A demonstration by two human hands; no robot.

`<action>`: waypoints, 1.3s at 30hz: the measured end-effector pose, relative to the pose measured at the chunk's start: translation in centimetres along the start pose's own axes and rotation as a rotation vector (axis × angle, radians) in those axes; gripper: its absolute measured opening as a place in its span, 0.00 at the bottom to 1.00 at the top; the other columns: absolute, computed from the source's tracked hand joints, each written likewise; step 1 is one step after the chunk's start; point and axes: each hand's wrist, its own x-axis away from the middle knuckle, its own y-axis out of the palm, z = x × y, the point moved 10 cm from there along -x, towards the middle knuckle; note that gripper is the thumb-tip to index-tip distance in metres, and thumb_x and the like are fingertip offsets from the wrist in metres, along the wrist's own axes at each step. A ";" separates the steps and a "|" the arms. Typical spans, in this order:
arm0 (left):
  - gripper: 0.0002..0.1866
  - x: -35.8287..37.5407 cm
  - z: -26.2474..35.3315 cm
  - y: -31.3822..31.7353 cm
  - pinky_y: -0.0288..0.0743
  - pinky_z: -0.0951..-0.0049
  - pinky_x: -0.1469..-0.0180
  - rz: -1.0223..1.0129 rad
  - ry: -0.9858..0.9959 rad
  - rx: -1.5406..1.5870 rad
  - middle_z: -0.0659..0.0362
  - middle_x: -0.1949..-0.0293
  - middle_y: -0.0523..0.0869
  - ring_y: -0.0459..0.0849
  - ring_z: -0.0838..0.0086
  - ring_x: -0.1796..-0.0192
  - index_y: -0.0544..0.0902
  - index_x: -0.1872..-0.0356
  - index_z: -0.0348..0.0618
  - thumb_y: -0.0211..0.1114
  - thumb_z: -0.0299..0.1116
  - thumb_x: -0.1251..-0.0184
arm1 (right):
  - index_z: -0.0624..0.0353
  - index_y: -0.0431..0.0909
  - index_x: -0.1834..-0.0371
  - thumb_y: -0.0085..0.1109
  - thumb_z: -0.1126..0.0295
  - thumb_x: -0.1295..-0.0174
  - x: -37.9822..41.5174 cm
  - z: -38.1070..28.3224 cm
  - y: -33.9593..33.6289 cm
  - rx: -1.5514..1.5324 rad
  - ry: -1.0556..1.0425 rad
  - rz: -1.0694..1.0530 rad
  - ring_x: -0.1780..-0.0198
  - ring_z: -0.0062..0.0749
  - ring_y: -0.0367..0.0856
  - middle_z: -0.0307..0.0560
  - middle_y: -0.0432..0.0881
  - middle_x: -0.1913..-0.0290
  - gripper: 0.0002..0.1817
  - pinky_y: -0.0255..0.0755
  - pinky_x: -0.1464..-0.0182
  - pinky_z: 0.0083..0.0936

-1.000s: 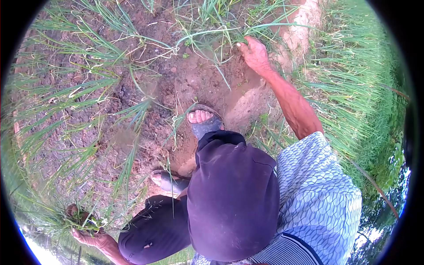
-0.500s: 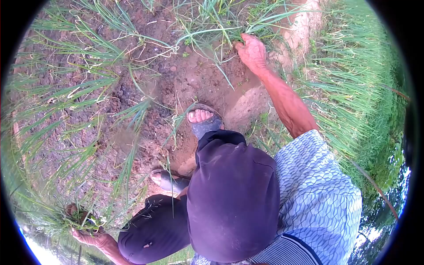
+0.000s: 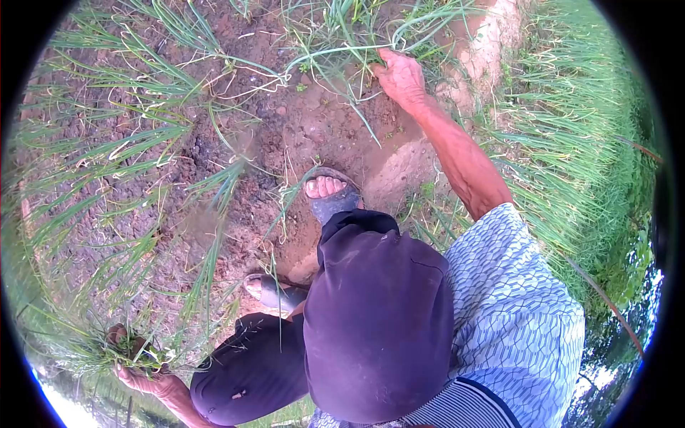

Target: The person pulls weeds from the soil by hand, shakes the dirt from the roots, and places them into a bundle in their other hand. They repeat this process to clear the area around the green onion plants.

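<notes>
At the lower left, my left hand (image 3: 146,379) is closed around a bunch of pulled grassy weeds (image 3: 153,357); its thumb and a dark, muddy fingertip show at the edges of the bunch. Up at the top, my right hand (image 3: 402,77) reaches into a tuft of green plants (image 3: 349,50) beside the furrow. Its fingers are curled together low among the leaves, and stems cover the fingertips. What exactly they pinch is hidden. Long onion-like leaves (image 3: 325,53) cross just in front of this hand.
Rows of onion-like plants (image 3: 168,132) grow from damp brown soil (image 3: 285,128) on the left. A pale earth ridge (image 3: 492,43) runs at the upper right, beside a dense green stand (image 3: 564,143). My sandalled foot (image 3: 328,189) and dark-trousered knee (image 3: 382,321) are close below.
My right hand has shifted slightly up and to the left within the tuft, and some leaves there have moved. My left hand stays in place with its bunch.
</notes>
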 end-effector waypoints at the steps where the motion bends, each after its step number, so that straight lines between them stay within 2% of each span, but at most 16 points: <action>1: 0.13 0.0 0.0 0.0 0.79 0.55 0.59 0.001 -0.003 0.000 0.51 0.67 0.85 0.84 0.56 0.63 0.80 0.62 0.36 0.67 0.35 0.42 | 0.59 0.76 0.69 0.56 0.71 0.47 -0.2 -0.8 -0.2 0.008 -0.076 0.011 0.72 0.61 0.77 0.59 0.77 0.75 0.05 0.72 0.69 0.46; 3: 0.13 0.0 -0.2 0.1 0.79 0.55 0.59 0.003 -0.003 0.006 0.51 0.67 0.85 0.84 0.56 0.63 0.81 0.62 0.36 0.67 0.35 0.42 | 0.59 0.74 0.70 0.55 0.73 0.47 -0.3 -2.3 -0.5 0.025 -0.227 0.023 0.73 0.60 0.76 0.58 0.75 0.77 0.03 0.71 0.71 0.46; 6: 0.13 -0.1 -0.3 0.3 0.79 0.55 0.59 0.002 -0.005 0.004 0.51 0.67 0.85 0.85 0.56 0.63 0.81 0.62 0.36 0.68 0.35 0.42 | 0.60 0.74 0.72 0.53 0.74 0.48 -0.5 -0.7 1.6 0.109 -0.227 0.064 0.71 0.59 0.77 0.58 0.74 0.77 0.02 0.70 0.71 0.46; 10: 0.13 -0.3 -0.2 0.5 0.79 0.55 0.59 0.003 -0.001 -0.001 0.51 0.67 0.85 0.85 0.56 0.63 0.81 0.62 0.37 0.68 0.36 0.42 | 0.63 0.73 0.74 0.51 0.75 0.49 0.3 0.9 0.4 -0.147 0.059 0.032 0.72 0.55 0.75 0.57 0.73 0.78 0.03 0.70 0.68 0.41; 11: 0.13 -0.2 -0.1 0.5 0.79 0.55 0.59 0.004 -0.001 -0.004 0.51 0.67 0.85 0.85 0.56 0.63 0.81 0.63 0.37 0.68 0.36 0.42 | 0.63 0.73 0.75 0.52 0.75 0.47 0.6 1.3 0.2 -0.127 0.035 0.092 0.74 0.45 0.75 0.53 0.74 0.79 0.03 0.69 0.69 0.38; 14: 0.13 -0.4 -0.1 0.7 0.80 0.54 0.59 -0.001 -0.002 -0.012 0.51 0.67 0.86 0.85 0.55 0.63 0.81 0.63 0.37 0.68 0.36 0.42 | 0.63 0.75 0.72 0.56 0.73 0.44 1.0 0.3 -1.6 -0.421 0.114 0.301 0.74 0.36 0.76 0.48 0.78 0.77 0.05 0.67 0.70 0.37; 16: 0.13 -0.8 0.0 0.3 0.80 0.54 0.59 0.000 -0.002 -0.014 0.51 0.67 0.86 0.85 0.55 0.63 0.82 0.63 0.37 0.68 0.36 0.42 | 0.62 0.79 0.63 0.59 0.70 0.42 1.5 1.7 -3.3 -0.351 0.350 0.179 0.71 0.29 0.77 0.45 0.81 0.75 0.08 0.70 0.68 0.34; 17: 0.13 -1.2 0.0 0.4 0.80 0.54 0.59 -0.017 -0.002 -0.012 0.51 0.67 0.86 0.85 0.55 0.63 0.82 0.63 0.37 0.68 0.36 0.42 | 0.60 0.80 0.55 0.60 0.66 0.40 2.8 4.6 -1.2 -0.613 0.495 0.003 0.65 0.33 0.82 0.50 0.83 0.70 0.13 0.73 0.63 0.33; 20: 0.12 0.4 0.0 3.9 0.80 0.55 0.59 -0.105 -0.026 -0.006 0.51 0.69 0.86 0.86 0.56 0.63 0.82 0.64 0.37 0.68 0.35 0.42 | 0.57 0.80 0.51 0.59 0.60 0.41 6.0 2.7 -3.1 -0.016 0.071 -0.311 0.60 0.42 0.83 0.55 0.83 0.65 0.18 0.76 0.59 0.36; 21: 0.10 0.9 0.1 4.3 0.80 0.56 0.59 -0.028 0.000 0.006 0.52 0.70 0.85 0.85 0.57 0.64 0.82 0.67 0.37 0.67 0.34 0.42 | 0.56 0.79 0.50 0.59 0.58 0.41 7.7 2.6 -3.1 0.032 0.031 -0.408 0.59 0.45 0.83 0.56 0.83 0.64 0.19 0.76 0.58 0.38; 23: 0.11 0.1 -0.3 3.0 0.79 0.55 0.60 -0.004 -0.001 -0.012 0.51 0.70 0.85 0.85 0.56 0.64 0.82 0.67 0.37 0.66 0.35 0.41 | 0.54 0.78 0.48 0.59 0.55 0.42 11.3 2.4 -2.4 0.122 -0.041 -0.619 0.57 0.52 0.82 0.58 0.83 0.60 0.22 0.76 0.57 0.41; 26: 0.11 -1.3 -0.1 2.0 0.79 0.55 0.60 -0.039 0.033 -0.031 0.51 0.69 0.85 0.85 0.56 0.65 0.82 0.66 0.36 0.65 0.36 0.40 | 0.52 0.77 0.46 0.60 0.54 0.44 12.6 3.5 -2.6 0.172 0.112 -0.776 0.54 0.52 0.81 0.56 0.82 0.58 0.24 0.77 0.55 0.41; 32: 0.14 -1.8 -0.2 2.0 0.78 0.55 0.61 -0.090 0.118 -0.079 0.50 0.68 0.84 0.84 0.55 0.65 0.81 0.65 0.36 0.62 0.39 0.38 | 0.58 0.75 0.47 0.56 0.65 0.44 6.0 0.8 -2.4 0.268 -0.394 -0.348 0.57 0.55 0.82 0.56 0.79 0.52 0.21 0.79 0.59 0.40; 35: 0.15 -1.4 0.6 2.8 0.78 0.54 0.61 -0.188 0.288 -0.187 0.50 0.67 0.84 0.83 0.55 0.66 0.81 0.65 0.35 0.61 0.40 0.37 | 0.61 0.74 0.48 0.55 0.68 0.46 3.0 2.0 1.2 0.676 -0.321 -0.565 0.63 0.56 0.82 0.55 0.79 0.52 0.21 0.80 0.63 0.38; 38: 0.16 -0.6 1.4 3.4 0.77 0.54 0.62 -0.278 0.463 -0.283 0.50 0.67 0.84 0.83 0.55 0.66 0.81 0.65 0.35 0.59 0.41 0.36 | 0.59 0.76 0.56 0.55 0.67 0.46 0.9 3.7 1.3 0.702 -0.032 -0.501 0.66 0.51 0.82 0.53 0.80 0.58 0.15 0.79 0.68 0.38; 39: 0.16 -0.2 1.4 3.9 0.77 0.54 0.62 -0.297 0.474 -0.270 0.50 0.67 0.84 0.83 0.55 0.66 0.81 0.65 0.35 0.59 0.41 0.36 | 0.59 0.76 0.59 0.55 0.68 0.46 1.1 4.4 2.2 0.690 -0.068 -0.558 0.67 0.50 0.81 0.54 0.80 0.60 0.13 0.78 0.68 0.39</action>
